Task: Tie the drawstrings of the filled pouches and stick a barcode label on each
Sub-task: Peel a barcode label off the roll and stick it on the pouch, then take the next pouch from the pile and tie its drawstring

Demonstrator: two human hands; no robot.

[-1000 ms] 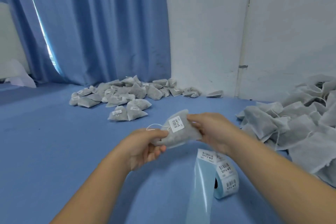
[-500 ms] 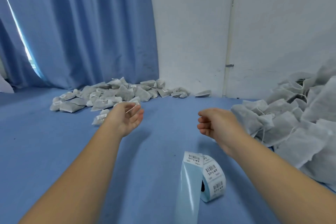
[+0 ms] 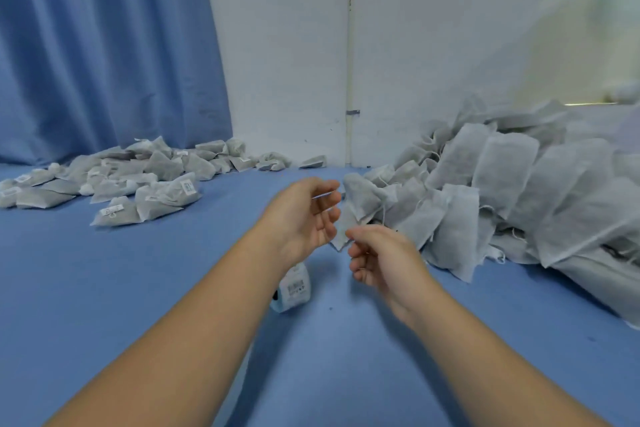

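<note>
— What's the setting?

— A blue surface (image 3: 104,288) that runs back to a white wall (image 3: 287,45).

— And the pouch being worked on?

— One grey pouch (image 3: 362,198) sits at the near edge of the unlabelled heap (image 3: 502,184) on the right. Its lower corner hangs down between the two hands.

— How are the fingers?

— The left hand (image 3: 304,215) is raised with the palm turned inward and the fingers loosely spread. A thin white thread (image 3: 322,196) lies across them. The right hand (image 3: 381,256) has its fingers curled, and the forefinger tip is at that lower corner. Blur hides whether it actually pinches the fabric.

— Labels?

— The label roll (image 3: 294,288) stands on the surface just behind the left wrist, partly hidden by it.

— Further out?

— Labelled pouches (image 3: 166,194) are scattered at the back left, below a blue curtain (image 3: 104,45).
</note>
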